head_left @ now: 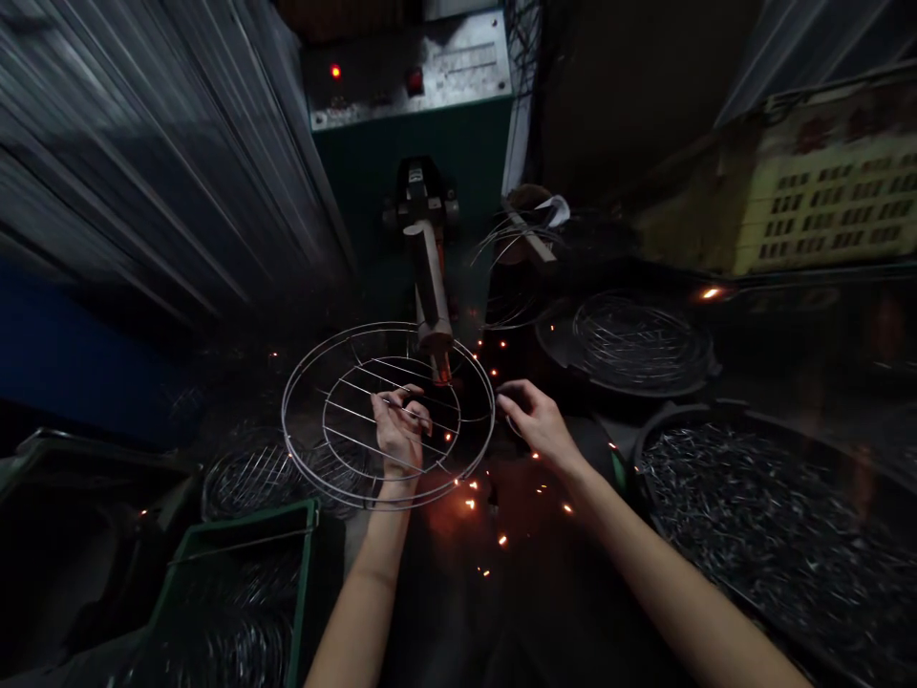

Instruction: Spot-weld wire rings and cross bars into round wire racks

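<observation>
A round wire rack (351, 411), with a double outer ring and an inner ring crossed by parallel bars, is held tilted under the welding machine's arm. My left hand (401, 435) reaches up beneath it, its fingers closed around the bars of the inner ring. At the right rim is my right hand (537, 420), thumb and fingers pinched together; what lies between them is too small and dark to make out. The copper-coloured electrode tip (441, 371) of the welding arm (431, 287) comes down by the inner ring's far right edge. Orange sparks scatter around the rack and my right hand.
Behind stands the green machine cabinet (451, 153) with a lit red lamp (335, 72). A basin (649, 430) of short metal pieces sits right, below a tray (559, 349) of wire rings. A yellow crate (759, 220) is back right. Lower left is a green bin (309, 554) of wire parts.
</observation>
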### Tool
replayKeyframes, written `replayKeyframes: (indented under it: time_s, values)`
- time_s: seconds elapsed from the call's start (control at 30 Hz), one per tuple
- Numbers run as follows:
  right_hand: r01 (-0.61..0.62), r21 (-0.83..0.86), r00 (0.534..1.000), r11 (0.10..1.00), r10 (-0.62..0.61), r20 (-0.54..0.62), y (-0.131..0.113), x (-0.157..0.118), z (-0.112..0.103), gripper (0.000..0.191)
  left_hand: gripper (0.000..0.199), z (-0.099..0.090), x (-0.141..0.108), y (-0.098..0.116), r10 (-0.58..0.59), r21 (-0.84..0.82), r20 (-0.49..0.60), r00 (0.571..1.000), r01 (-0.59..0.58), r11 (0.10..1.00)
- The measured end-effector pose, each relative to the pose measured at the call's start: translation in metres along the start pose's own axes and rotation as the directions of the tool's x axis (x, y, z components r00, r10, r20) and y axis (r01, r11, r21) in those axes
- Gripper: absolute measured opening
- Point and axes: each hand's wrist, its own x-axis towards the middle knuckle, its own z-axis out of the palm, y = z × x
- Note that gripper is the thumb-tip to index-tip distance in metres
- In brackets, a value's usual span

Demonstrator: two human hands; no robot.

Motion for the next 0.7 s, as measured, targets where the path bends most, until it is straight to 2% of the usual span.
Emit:
replayKeyframes:
  time_s: [0.07, 0.13, 0.23, 0.33, 0.47, 0.57, 0.7]
  values:
    - [0.043, -0.238, 0.999, 0.970, -0.044, -0.001, 0.006, -0.022, -0.025, 0.025, 0.042, 0.005, -0.001, 0.004, 0.004, 0.010, -0.017, 1.000, -0.004, 1.000]
    - [0.098, -0.447, 0.995, 0.889, -0.100, 0.018, 0.012, -0.041, -0.050, 0.025, 0.045, 0.008, -0.005, 0.009, 0.010, 0.032, -0.027, 1.000, -0.009, 0.999]
    - [0.136, -0.614, 0.987, 0.777, -0.158, 0.020, 0.016, -0.063, -0.079, 0.029, 0.049, 0.007, -0.020, 0.018, -0.010, 0.069, -0.046, 0.999, 0.013, 0.998]
    - [0.178, -0.616, 0.981, 0.767, -0.187, 0.052, 0.007, -0.077, -0.091, 0.030, 0.050, 0.005, -0.042, 0.020, -0.078, 0.080, -0.078, 0.994, 0.084, 0.993]
    - [0.284, -0.557, 0.956, 0.781, -0.276, 0.100, -0.021, -0.089, -0.086, 0.024, 0.050, 0.016, -0.068, 0.014, -0.164, 0.077, -0.106, 0.981, 0.172, 0.982]
    - [0.314, -0.488, 0.948, 0.814, -0.296, 0.116, -0.037, -0.096, -0.086, 0.020, 0.051, 0.033, -0.075, 0.016, -0.207, 0.063, -0.163, 0.965, 0.220, 0.974]
    - [0.251, -0.425, 0.968, 0.870, -0.235, 0.091, -0.038, -0.108, -0.099, 0.021, 0.054, 0.053, -0.070, 0.034, -0.297, 0.035, -0.238, 0.925, 0.314, 0.949]
